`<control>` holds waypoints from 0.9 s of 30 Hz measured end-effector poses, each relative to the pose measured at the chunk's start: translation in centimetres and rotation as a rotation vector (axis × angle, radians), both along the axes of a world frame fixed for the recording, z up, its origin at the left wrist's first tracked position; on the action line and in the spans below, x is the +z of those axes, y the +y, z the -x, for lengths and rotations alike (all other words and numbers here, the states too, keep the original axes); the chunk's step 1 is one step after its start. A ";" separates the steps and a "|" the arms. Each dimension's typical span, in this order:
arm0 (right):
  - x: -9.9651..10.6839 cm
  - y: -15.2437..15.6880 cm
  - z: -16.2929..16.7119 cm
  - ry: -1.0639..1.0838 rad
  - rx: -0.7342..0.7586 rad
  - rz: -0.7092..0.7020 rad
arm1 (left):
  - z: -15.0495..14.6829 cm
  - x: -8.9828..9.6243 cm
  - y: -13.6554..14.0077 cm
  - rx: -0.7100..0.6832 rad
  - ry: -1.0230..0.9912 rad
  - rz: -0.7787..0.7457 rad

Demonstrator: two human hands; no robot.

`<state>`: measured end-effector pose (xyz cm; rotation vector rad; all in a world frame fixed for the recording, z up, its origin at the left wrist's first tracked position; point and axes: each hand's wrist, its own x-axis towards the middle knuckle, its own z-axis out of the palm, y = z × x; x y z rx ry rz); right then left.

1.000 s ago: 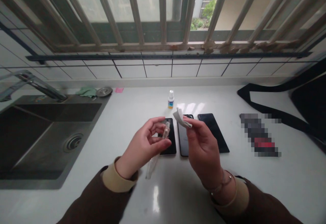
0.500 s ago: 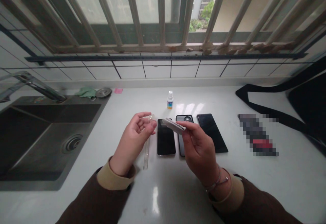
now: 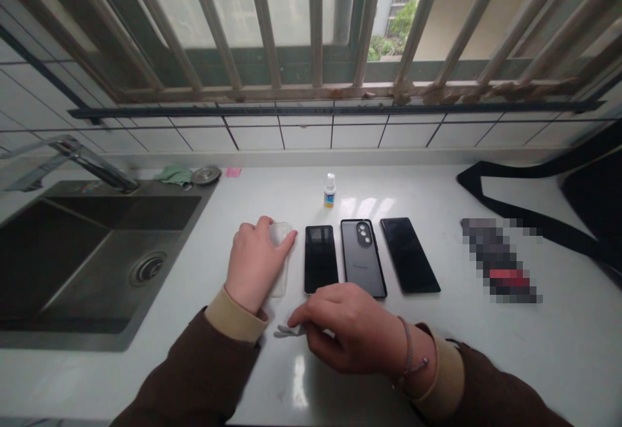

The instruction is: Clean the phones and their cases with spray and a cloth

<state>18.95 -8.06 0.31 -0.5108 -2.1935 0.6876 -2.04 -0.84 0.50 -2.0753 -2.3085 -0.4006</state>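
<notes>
– Since the clear case (image 3: 280, 232) is no longer held up, where's the left hand (image 3: 255, 258)?

– Right over it. Thumb along the near-side edge facing the right hand (image 3: 345, 326), other fingers curled over, tips hidden. Gripping or just resting, can't tell.

– Case is on the counter (image 3: 418, 194)?

– Looks flat on it, partly covered by the left hand, just beside the small phone (image 3: 321, 255).

– And the right hand?

– Lower now, closer to the body. Pinching the cloth (image 3: 287, 332) between thumb and forefinger, just right of the left cuff, apart from the case.

– Meaning what?

– My read: left hand is setting the case down, and the cloth is off it for now.

– Others?

– Beyond the right hand, in a row: small phone, grey case (image 3: 357, 255), big phone (image 3: 411, 255). Bottle (image 3: 329, 194) upright, farther out than both hands.
</notes>
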 end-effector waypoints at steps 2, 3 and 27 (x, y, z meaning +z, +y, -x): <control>0.0 0.0 0.1 -0.026 0.018 -0.004 | -0.1 -0.3 0.0 -0.002 0.051 0.013; 0.1 0.0 0.1 -0.050 0.017 0.002 | -0.1 -0.4 0.0 -0.008 0.070 0.018; 0.7 0.6 -0.1 -0.394 0.086 0.429 | -4.3 -0.2 5.0 -0.472 -0.113 0.085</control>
